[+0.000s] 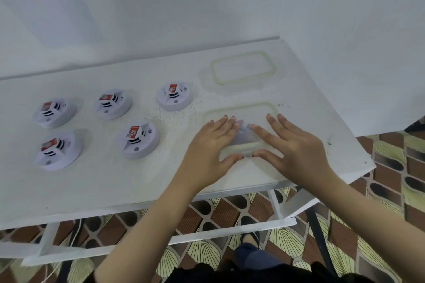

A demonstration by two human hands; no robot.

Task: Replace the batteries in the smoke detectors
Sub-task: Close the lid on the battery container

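The left hand (210,145) and right hand (292,145) lay flat, fingers spread, on a clear plastic box (243,106); light, stiff and probably slick, it seemed best gripped at its rim.

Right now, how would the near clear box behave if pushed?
The box looks like rigid clear plastic, so probably stiff. Low and flat, it should slide on the smooth table rather than tip. Left hand and right hand lie flat on it, which may steady it.
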